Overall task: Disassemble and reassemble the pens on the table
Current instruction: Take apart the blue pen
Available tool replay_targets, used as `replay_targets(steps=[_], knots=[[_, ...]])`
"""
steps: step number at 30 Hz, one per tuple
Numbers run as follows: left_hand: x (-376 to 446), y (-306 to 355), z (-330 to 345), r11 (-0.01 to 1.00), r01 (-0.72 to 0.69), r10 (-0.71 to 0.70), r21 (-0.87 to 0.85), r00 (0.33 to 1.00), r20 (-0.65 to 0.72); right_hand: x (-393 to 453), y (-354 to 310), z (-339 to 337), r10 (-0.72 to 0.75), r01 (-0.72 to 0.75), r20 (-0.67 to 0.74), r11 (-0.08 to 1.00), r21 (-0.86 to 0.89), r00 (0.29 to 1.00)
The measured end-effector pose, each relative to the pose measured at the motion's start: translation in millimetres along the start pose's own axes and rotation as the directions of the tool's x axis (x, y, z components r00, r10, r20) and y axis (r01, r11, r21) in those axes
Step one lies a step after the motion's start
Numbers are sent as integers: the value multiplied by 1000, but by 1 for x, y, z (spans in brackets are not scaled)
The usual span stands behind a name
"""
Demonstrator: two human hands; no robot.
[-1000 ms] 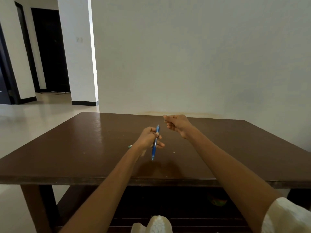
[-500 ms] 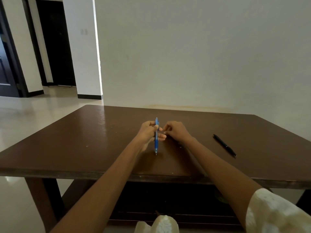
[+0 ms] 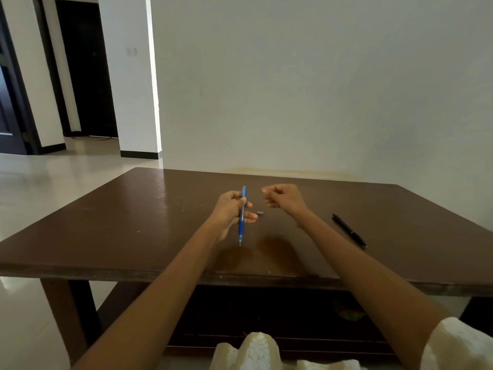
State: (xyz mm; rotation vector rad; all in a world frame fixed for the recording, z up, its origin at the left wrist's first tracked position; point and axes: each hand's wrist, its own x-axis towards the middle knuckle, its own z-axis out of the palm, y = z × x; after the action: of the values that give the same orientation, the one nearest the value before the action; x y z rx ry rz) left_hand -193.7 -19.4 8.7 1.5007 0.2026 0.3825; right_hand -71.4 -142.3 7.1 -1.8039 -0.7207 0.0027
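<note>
Pinched in the left hand (image 3: 229, 209), blue pen (image 3: 242, 217) stands near-upright, tip down; right hand (image 3: 285, 197) loosely curled, empty.

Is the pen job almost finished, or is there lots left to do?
Not nearly finished. One small grey piece already lies loose on the table, likely from the blue pen. The left hand holds that pen upright, tip down; the right hand is curled beside it, and whether it holds anything is unclear. The black pen lies whole and untouched. Both pens need taking apart and rebuilding.
</note>
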Motion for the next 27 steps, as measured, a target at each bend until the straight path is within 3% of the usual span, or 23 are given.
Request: replay_targets(steps=[7, 12, 17, 27], knots=[[-21, 17, 17, 969, -80, 76, 232, 997, 26, -32, -48, -16, 16, -55, 212, 982, 181, 977], [-34, 25, 27, 944, -117, 104, 308, 993, 58, -46, -56, -29, 40, -70, 175, 983, 168, 984], [-37, 32, 37, 941, -104, 73, 321, 992, 107, -51, -60, -35, 97, -122, 108, 957, 264, 989], [-28, 40, 30, 951, -54, 26, 306, 995, 93, -39, -59, -16, 118, -128, 51, 943, 308, 992]])
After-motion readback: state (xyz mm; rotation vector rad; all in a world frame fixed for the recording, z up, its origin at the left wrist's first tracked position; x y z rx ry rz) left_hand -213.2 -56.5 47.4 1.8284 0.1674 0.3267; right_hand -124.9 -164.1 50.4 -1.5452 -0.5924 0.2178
